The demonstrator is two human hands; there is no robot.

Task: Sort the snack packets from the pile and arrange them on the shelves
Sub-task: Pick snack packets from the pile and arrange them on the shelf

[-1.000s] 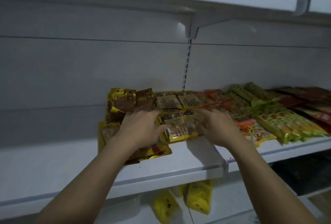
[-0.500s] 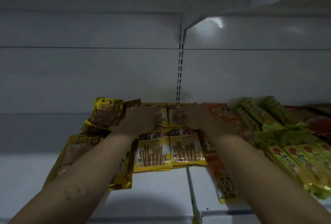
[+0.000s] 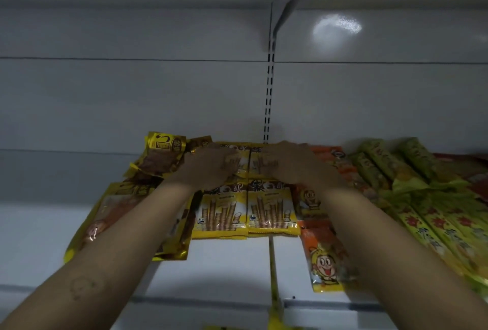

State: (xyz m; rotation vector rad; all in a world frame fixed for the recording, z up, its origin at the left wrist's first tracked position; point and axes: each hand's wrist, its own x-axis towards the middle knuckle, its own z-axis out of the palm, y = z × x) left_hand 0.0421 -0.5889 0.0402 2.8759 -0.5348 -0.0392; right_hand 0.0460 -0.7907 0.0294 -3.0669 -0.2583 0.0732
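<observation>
Sorting is judged well advanced: brown packets (image 3: 161,163), wafer packets (image 3: 272,208), orange packets (image 3: 324,261) and green packets (image 3: 383,166) are grouped on the shelf (image 3: 224,263). The left hand (image 3: 211,167) and right hand (image 3: 290,163) are laid on the rear wafer packets, but whether the fingers are flat or gripping cannot be told; no pile is seen.

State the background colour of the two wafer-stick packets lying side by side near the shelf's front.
Yellow, with brown sticks pictured on the wafer-stick packets; the head view, the only one, shows it.
</observation>
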